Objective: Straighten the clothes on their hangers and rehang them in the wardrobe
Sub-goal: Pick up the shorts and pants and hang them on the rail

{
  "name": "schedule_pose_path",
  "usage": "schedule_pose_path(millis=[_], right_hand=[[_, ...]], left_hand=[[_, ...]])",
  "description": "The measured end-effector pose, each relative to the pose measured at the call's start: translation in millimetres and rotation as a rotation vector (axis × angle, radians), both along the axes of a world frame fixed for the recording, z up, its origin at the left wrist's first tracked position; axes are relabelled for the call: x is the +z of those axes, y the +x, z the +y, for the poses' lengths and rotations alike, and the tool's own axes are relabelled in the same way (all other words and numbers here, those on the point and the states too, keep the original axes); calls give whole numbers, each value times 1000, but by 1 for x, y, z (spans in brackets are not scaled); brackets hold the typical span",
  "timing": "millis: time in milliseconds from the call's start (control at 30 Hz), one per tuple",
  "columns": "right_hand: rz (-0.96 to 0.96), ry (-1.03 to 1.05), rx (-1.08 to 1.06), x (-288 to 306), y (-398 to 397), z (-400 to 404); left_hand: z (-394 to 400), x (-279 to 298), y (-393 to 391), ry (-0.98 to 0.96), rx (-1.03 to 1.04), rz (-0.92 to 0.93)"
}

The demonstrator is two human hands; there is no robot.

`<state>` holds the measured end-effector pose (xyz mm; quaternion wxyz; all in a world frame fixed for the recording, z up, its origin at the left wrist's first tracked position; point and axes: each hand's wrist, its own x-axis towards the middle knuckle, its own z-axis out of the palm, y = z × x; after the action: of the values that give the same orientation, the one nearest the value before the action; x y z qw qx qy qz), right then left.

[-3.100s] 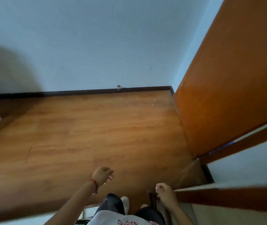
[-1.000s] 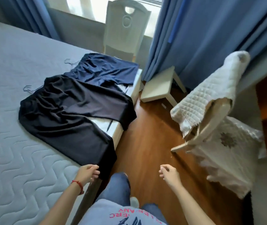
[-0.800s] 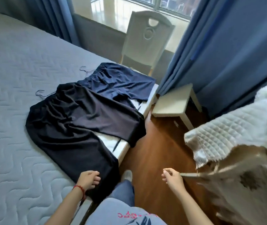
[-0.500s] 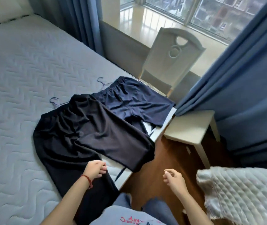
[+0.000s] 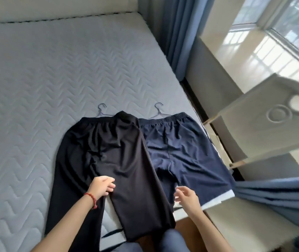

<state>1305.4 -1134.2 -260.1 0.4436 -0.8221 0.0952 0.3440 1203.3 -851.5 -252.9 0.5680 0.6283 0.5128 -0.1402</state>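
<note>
We look down on a grey quilted mattress (image 5: 41,84) that fills the left and centre of the frame, and on it lie two garments side by side. The black trousers (image 5: 107,160) are spread in the middle of the frame, waistband toward the top, their legs running down to the lower edge of the bed, where one leg hangs over the side. Just right of them, with the black fabric overlapping its left edge, lie the navy shorts (image 5: 185,153), reaching to the bed's right edge. A thin wire hanger hook pokes out above each waistband: the left hanger (image 5: 101,110) above the trousers and the right hanger (image 5: 158,110) above the shorts, both lying flat on the mattress. Our left hand (image 5: 102,186), a red string bracelet (image 5: 91,197) at its wrist, sits over the crotch of the trousers with fingers curled; whether it pinches the cloth we cannot tell. Our right hand (image 5: 186,197) hovers at lower centre right over the hem of the shorts, fingers loosely spread and holding nothing. At the right of the frame stands a white chair (image 5: 264,124) before a bright window (image 5: 281,33), with blue curtains (image 5: 177,33) at upper centre and lower right.
</note>
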Motion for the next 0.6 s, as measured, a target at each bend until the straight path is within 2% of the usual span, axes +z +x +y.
schedule_pose_path(millis=[233, 333, 433, 600], right_hand=[[-13, -7, 210, -15, 134, 33], [-14, 13, 234, -26, 175, 64], [-12, 40, 222, -43, 208, 102], [-84, 44, 238, -108, 263, 170]], left_hand=[[6, 10, 68, 90, 101, -43], [29, 2, 97, 128, 108, -63], [66, -22, 127, 189, 117, -84], [134, -93, 188, 314, 101, -126]])
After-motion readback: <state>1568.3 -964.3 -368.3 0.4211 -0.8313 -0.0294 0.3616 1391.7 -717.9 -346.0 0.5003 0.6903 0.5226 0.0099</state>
